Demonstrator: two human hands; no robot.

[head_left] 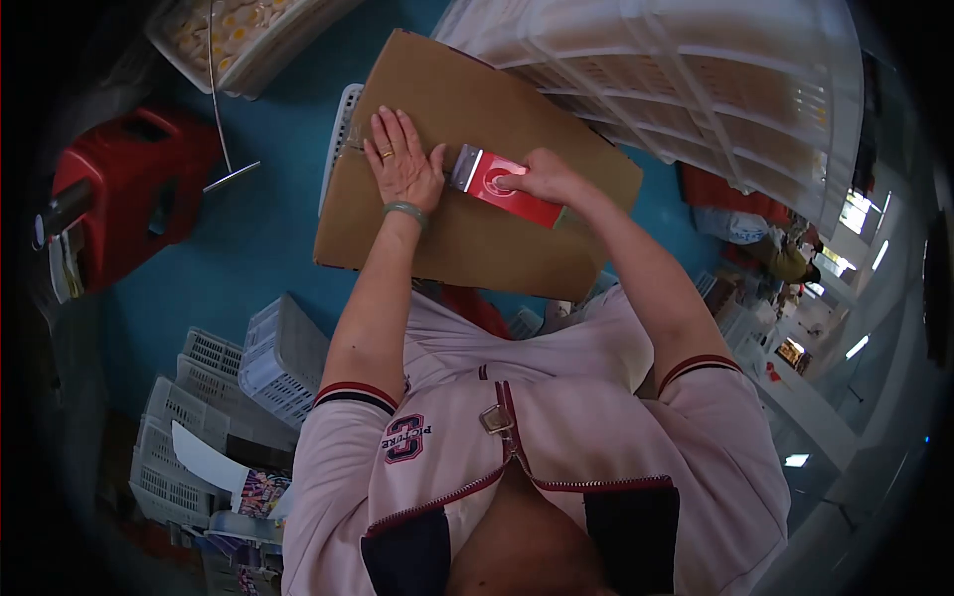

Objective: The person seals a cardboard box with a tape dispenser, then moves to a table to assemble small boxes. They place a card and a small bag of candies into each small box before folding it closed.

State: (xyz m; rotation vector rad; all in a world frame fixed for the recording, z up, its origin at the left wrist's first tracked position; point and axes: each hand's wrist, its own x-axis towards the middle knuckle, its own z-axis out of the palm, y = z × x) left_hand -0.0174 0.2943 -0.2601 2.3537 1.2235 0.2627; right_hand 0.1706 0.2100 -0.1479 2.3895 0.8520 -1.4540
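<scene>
A closed brown cardboard box [487, 253] lies in front of my body, its broad face toward me. Flat on its left part rests my left hand [405, 171], fingers spread, with a ring and a green bangle. My right hand [550, 179] is closed on a red packet with a white round mark [519, 204], thumb on top of it. The packet's dark and silver end points left, close to the left wrist, and it lies over the middle of the box. The fingers under the packet are hidden.
A red plastic object [129, 189] stands left, near a thin metal rod [221, 109]. Top left is a tray of egg-like pieces [231, 35]. White crates [696, 79] rise at upper right; grey crates [283, 358] sit lower left. The floor [238, 268] is blue.
</scene>
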